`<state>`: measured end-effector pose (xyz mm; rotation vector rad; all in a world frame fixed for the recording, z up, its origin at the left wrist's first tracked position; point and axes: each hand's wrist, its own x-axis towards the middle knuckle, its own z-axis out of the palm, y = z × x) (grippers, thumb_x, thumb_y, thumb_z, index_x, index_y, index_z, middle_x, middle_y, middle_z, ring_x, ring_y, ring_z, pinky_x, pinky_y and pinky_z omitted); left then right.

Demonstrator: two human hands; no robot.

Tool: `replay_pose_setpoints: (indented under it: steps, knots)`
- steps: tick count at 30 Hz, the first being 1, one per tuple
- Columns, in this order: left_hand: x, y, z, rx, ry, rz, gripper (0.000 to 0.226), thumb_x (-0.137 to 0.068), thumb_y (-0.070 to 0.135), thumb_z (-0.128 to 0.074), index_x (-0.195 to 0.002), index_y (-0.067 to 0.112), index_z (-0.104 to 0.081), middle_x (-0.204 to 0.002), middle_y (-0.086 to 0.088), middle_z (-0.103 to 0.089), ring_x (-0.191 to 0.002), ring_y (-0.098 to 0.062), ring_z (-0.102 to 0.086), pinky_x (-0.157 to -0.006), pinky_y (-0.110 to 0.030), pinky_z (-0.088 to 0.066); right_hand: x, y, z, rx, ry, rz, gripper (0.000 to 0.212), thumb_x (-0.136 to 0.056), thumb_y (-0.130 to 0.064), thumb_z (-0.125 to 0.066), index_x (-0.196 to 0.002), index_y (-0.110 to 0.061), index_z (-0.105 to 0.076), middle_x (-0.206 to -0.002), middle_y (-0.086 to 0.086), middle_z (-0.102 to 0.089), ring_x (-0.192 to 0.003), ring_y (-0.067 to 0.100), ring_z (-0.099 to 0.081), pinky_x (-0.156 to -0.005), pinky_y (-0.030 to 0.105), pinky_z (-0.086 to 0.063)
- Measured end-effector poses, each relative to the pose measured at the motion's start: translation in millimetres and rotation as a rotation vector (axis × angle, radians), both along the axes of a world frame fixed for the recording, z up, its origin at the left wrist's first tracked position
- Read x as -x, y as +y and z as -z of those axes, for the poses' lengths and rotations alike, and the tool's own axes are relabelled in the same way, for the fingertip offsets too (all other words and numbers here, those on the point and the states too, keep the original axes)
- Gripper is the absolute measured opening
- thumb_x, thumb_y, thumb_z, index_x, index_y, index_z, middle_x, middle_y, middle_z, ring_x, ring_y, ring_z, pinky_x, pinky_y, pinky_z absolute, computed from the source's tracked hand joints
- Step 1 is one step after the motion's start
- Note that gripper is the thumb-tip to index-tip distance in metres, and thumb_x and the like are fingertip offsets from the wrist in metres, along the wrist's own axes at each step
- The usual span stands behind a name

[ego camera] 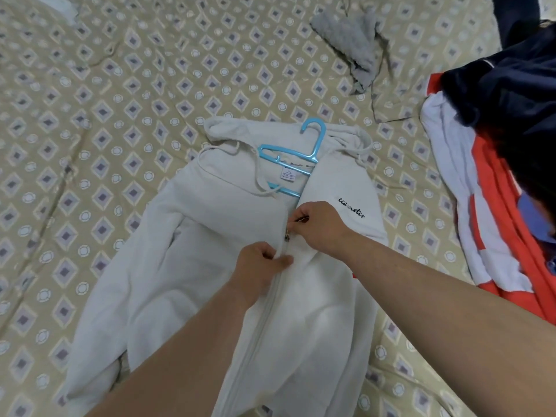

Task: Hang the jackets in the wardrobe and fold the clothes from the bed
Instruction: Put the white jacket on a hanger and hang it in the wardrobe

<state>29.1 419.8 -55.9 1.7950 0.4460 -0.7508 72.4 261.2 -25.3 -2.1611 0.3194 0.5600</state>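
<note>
Your right hand (319, 225) pinches the zipper pull (301, 218) of a white hooded jacket (186, 266) lying flat on the patterned bedspread (120, 85). Your left hand (260, 261), just below it, pinches the closed zip. Right of your right hand, black chest script (351, 208) ends in "meter". Beyond your hands, a neck label (288, 173) reads "XL" beside a blue hanger (316, 142) in the collar.
</note>
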Motion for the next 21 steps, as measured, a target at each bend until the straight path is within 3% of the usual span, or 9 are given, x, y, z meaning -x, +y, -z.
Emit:
replay_pose_setpoints:
  steps: [4, 6, 10, 13, 16, 18, 21]
  knots:
    - [26.2, 16.8, 13.6, 0.001, 0.147, 0.081, 0.045, -0.074, 0.013, -0.085, -0.061, 0.018, -0.042, -0.056, 0.003, -0.045, -0.044, -0.008, -0.040, -0.042, -0.019, -0.033, -11.9, -7.9, 5.6, 0.041, 0.016, 0.018, 0.014, -0.085, -0.008, -0.071, -0.075, -0.018, -0.075, -0.070, -0.016, -0.063, -0.066, 0.002, -0.056, -0.054, 0.006, -0.040]
    - [35.9, 30.1, 17.7, -0.016, 0.213, 0.140, 0.043, -0.073, 0.012, -0.086, -0.061, 0.016, -0.044, -0.051, 0.004, -0.046, -0.041, -0.008, -0.041, -0.040, -0.019, -0.033, -14.3, -11.8, 7.7, 0.066, 0.013, 0.005, 0.013, -0.084, -0.009, -0.072, -0.075, -0.018, -0.077, -0.073, -0.015, -0.065, -0.071, 0.004, -0.058, -0.064, 0.008, -0.044]
    - [27.9, 60.7, 20.4, -0.242, 0.244, 0.423, 0.042, -0.072, 0.016, -0.085, -0.061, 0.017, -0.044, -0.058, 0.002, -0.045, -0.046, -0.008, -0.043, -0.041, -0.020, -0.034, -17.6, -15.0, 10.8, 0.048, 0.010, 0.069, 0.013, -0.082, -0.012, -0.075, -0.072, -0.019, -0.075, -0.074, -0.012, -0.066, -0.071, 0.003, -0.058, -0.075, 0.020, -0.047]
    - [3.8, 63.4, 18.3, -0.505, 0.069, 0.622, 0.018, -0.073, 0.023, -0.078, -0.081, 0.016, -0.062, -0.079, -0.001, -0.057, -0.077, -0.021, -0.063, -0.061, -0.025, -0.045, -20.4, -12.5, 14.1, 0.045, -0.014, 0.127, 0.014, -0.083, -0.013, -0.076, -0.071, -0.020, -0.072, -0.074, -0.009, -0.065, -0.075, 0.008, -0.059, -0.075, 0.024, -0.047]
    - [-22.0, 37.0, 8.6, -0.516, -0.287, 0.276, 0.034, -0.079, 0.023, -0.073, -0.110, 0.015, -0.064, -0.102, -0.005, -0.060, -0.099, -0.026, -0.060, -0.083, -0.032, -0.046, -22.7, -8.6, 13.6, 0.015, -0.037, 0.203, 0.010, -0.083, -0.016, -0.077, -0.075, -0.016, -0.072, -0.081, -0.001, -0.069, -0.078, 0.014, -0.061, -0.077, 0.030, -0.050]
    - [-43.1, 13.5, 3.7, -0.409, -0.261, 0.270, 0.048, -0.082, 0.030, -0.074, -0.123, 0.012, -0.060, -0.113, -0.006, -0.059, -0.104, -0.023, -0.058, -0.084, -0.029, -0.043, -22.1, -4.2, 12.2, -0.032, -0.016, 0.209, 0.008, -0.083, -0.015, -0.078, -0.078, -0.013, -0.072, -0.080, 0.002, -0.070, -0.072, 0.012, -0.060, -0.075, 0.030, -0.051]
    - [-58.7, -13.7, 9.5, -0.401, -0.173, 0.508, 0.038, -0.090, 0.037, -0.066, -0.111, 0.006, -0.060, -0.112, -0.010, -0.063, -0.103, -0.027, -0.059, -0.076, -0.029, -0.039, -18.6, 1.6, 8.7, -0.111, 0.000, 0.203, 0.014, -0.084, -0.012, -0.077, -0.073, -0.014, -0.069, -0.069, 0.001, -0.068, -0.061, 0.009, -0.059, -0.073, 0.030, -0.054]
